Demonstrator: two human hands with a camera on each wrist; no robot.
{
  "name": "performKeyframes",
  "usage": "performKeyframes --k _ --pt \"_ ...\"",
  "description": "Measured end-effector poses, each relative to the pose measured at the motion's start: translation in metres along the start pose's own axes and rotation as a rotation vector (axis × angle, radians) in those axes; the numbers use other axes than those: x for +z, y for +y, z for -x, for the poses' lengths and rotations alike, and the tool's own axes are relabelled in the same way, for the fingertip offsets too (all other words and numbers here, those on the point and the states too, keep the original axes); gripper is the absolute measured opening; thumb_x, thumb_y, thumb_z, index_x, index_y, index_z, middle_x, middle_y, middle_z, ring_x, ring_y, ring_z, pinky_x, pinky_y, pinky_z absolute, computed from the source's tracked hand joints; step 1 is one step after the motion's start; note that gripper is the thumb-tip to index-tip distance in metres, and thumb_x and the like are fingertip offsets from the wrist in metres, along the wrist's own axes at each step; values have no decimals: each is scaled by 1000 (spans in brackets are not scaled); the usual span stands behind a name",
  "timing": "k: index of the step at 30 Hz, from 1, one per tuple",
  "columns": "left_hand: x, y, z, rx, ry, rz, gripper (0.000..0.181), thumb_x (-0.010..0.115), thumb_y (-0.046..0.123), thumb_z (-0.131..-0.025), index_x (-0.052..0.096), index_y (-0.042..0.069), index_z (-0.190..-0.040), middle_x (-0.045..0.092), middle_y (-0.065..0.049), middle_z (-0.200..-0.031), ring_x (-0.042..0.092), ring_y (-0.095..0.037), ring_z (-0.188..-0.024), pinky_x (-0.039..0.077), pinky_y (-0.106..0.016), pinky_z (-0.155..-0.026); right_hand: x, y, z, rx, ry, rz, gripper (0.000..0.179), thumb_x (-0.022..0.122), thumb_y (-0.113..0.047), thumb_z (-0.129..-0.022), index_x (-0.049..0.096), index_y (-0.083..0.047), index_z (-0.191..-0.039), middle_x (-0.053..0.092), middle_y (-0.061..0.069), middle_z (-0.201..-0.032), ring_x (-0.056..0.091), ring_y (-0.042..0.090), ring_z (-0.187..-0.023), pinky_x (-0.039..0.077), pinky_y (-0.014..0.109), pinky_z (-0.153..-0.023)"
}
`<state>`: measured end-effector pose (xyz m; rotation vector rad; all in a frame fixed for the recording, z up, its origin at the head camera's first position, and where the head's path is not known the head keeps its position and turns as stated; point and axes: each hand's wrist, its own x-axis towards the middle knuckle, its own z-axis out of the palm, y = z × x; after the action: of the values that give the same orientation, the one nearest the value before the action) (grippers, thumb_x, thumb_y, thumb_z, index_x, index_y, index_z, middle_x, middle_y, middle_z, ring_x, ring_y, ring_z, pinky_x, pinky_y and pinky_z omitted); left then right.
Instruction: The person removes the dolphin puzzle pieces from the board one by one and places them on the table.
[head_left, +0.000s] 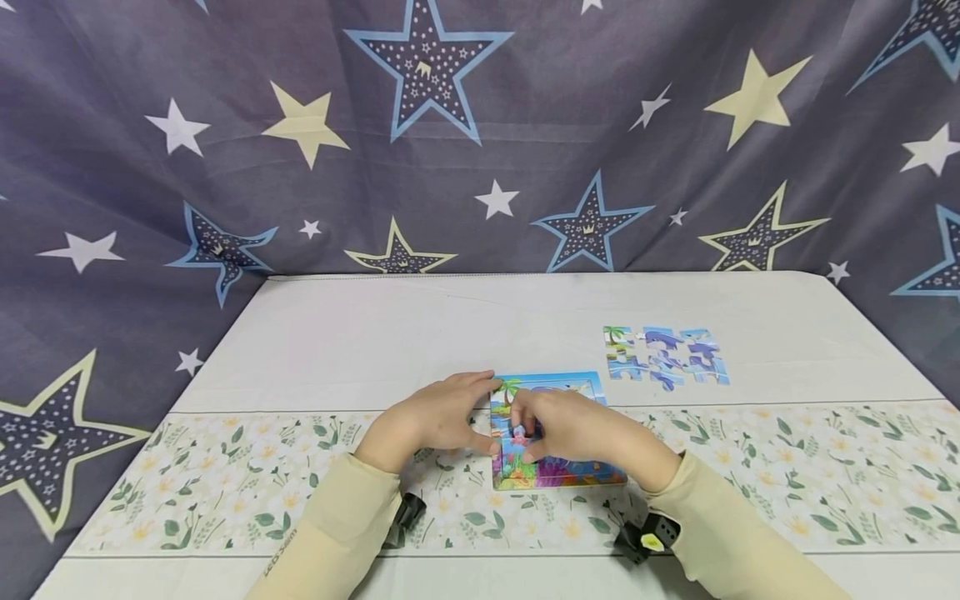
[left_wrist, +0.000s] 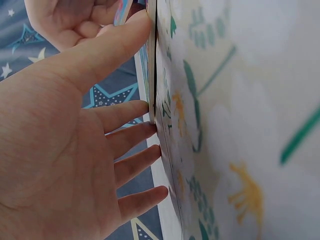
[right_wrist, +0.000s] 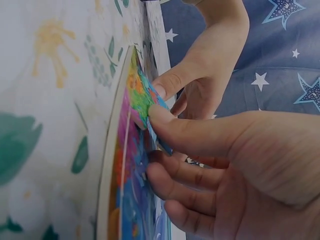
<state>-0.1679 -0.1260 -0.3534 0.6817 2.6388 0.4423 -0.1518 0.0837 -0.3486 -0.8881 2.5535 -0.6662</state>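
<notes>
A colourful jigsaw puzzle board (head_left: 592, 477) with a sea scene lies in front of me on the table. Against its left edge my left hand (head_left: 442, 412) rests with fingers spread; in the left wrist view the thumb (left_wrist: 117, 42) and index finger touch the board's side. My right hand (head_left: 573, 423) is over the left half of the board. It pinches a jigsaw piece (right_wrist: 142, 101) between thumb and fingers. That piece, green and pink, stands tilted up from the board in the right wrist view. The fingers partly hide the picture beneath.
Several loose jigsaw pieces (head_left: 663, 358) with dolphins and a palm tree lie grouped at the board's upper right. A floral band (head_left: 787, 475) crosses the white table cover (head_left: 420, 333). Behind the table hangs a dark curtain (head_left: 465, 183) with stars.
</notes>
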Motion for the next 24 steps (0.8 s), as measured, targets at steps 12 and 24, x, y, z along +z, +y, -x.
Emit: performKeyframes --k 12,24 --pt "-1 1 1 -9 -10 10 92 79 46 -83 34 13 -155 25 -4 -162 21 -26 -149 23 -50 -118 -7 5 3 -102 -36 -91 15 70 -8 -93 57 -11 -101 61 -6 -82 53 8 -64 48 25 -61" --pt "-1 1 1 -18 -9 18 91 79 44 -82 34 15 -156 24 -3 -162 21 -27 -149 23 -52 -118 -13 6 5 -224 -57 -176 11 66 -7 -95 60 -12 -102 61 -6 -82 56 7 -71 51 27 -65"
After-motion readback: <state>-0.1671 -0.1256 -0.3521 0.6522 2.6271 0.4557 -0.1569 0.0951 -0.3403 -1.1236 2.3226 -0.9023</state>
